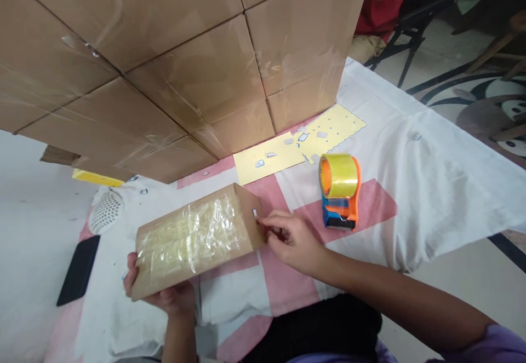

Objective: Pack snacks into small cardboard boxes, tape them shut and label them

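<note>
A brown cardboard box (197, 237) with clear tape over its long upper face lies tilted in front of me. My left hand (164, 292) is closed around its lower left end, thumb and fingers on opposite sides. At the right end of the box, my right hand (293, 240) has its fingers bent, with the index fingertip touching the end face just below a small white label (255, 214). Whether those fingers pinch anything is hidden. To the right of that hand stands an orange and blue tape dispenser (343, 209) with a yellowish tape roll (339, 176).
Stacked cardboard boxes (197, 73) rise behind the work area. Yellow sheets (267, 155) with small labels lie at their foot. A black phone-like slab (78, 270) and a white perforated object (107, 211) sit at left. Another person's red clothing (386, 10) shows at upper right.
</note>
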`<state>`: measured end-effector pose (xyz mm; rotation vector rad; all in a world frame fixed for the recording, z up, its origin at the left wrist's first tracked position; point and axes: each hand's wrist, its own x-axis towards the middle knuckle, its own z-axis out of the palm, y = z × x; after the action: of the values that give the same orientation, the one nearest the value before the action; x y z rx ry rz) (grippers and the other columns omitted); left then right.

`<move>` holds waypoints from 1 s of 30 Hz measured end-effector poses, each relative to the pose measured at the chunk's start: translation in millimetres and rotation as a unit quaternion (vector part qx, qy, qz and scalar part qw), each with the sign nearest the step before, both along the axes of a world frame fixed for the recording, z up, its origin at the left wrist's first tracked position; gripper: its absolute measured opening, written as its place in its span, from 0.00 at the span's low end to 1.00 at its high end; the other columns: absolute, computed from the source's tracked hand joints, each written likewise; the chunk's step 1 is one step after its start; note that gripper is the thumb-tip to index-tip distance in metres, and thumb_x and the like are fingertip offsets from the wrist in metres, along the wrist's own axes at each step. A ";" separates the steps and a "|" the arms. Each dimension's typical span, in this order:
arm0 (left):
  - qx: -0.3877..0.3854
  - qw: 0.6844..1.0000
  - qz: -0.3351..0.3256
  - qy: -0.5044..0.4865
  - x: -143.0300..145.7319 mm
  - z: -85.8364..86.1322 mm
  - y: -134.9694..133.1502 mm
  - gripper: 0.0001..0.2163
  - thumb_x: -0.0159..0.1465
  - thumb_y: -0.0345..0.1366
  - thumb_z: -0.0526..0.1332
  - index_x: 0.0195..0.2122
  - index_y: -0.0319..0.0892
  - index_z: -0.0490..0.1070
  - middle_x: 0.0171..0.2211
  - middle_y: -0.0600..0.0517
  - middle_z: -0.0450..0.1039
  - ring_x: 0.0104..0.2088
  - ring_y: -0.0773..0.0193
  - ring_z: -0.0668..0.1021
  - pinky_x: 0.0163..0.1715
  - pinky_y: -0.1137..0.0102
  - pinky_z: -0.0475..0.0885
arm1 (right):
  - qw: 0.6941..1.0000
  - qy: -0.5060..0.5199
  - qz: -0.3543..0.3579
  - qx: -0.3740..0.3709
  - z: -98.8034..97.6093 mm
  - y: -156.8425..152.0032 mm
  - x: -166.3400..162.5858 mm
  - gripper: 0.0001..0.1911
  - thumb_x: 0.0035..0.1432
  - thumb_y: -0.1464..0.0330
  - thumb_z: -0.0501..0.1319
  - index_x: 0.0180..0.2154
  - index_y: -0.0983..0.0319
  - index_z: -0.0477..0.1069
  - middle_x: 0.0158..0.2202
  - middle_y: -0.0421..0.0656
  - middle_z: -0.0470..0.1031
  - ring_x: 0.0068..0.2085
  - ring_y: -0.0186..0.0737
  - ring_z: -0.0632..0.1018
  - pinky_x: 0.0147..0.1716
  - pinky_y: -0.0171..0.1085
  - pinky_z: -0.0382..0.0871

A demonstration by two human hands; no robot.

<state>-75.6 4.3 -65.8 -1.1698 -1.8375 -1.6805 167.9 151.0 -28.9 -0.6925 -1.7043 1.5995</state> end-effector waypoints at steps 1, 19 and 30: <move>0.000 1.000 0.008 0.004 -0.2 -0.5 -0.1 0.38 0.56 0.68 0.57 0.60 0.50 0.58 0.68 0.45 0.57 0.69 0.47 0.60 0.69 0.47 0.54 | 1.000 0.003 -0.008 -0.029 -0.4 -1.7 -1.0 0.18 0.57 0.77 0.57 0.46 0.60 0.79 0.35 0.42 0.74 0.33 0.36 0.75 0.30 0.34 0.69; 0.008 1.000 -0.023 -0.006 7.9 4.2 5.3 0.33 0.61 0.63 0.56 0.62 0.50 0.57 0.70 0.46 0.53 0.71 0.47 0.56 0.69 0.47 0.52 | 0.996 0.026 -0.006 -0.080 -10.4 -7.4 -10.0 0.26 0.60 0.74 0.55 0.59 0.60 0.73 0.46 0.47 0.78 0.44 0.42 0.79 0.42 0.41 0.76; 0.020 0.996 -0.067 -0.058 4.8 6.0 -0.2 0.32 0.58 0.61 0.60 0.61 0.55 0.58 0.70 0.50 0.53 0.72 0.47 0.53 0.70 0.48 0.50 | 0.999 0.037 -0.020 -0.007 -8.2 -19.6 -0.6 0.22 0.65 0.70 0.55 0.58 0.57 0.74 0.41 0.45 0.72 0.41 0.40 0.76 0.37 0.39 0.73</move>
<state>-70.8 4.1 -59.8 -1.2280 -1.8194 -1.8861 167.3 131.4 -37.1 -0.6625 -1.6181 1.5915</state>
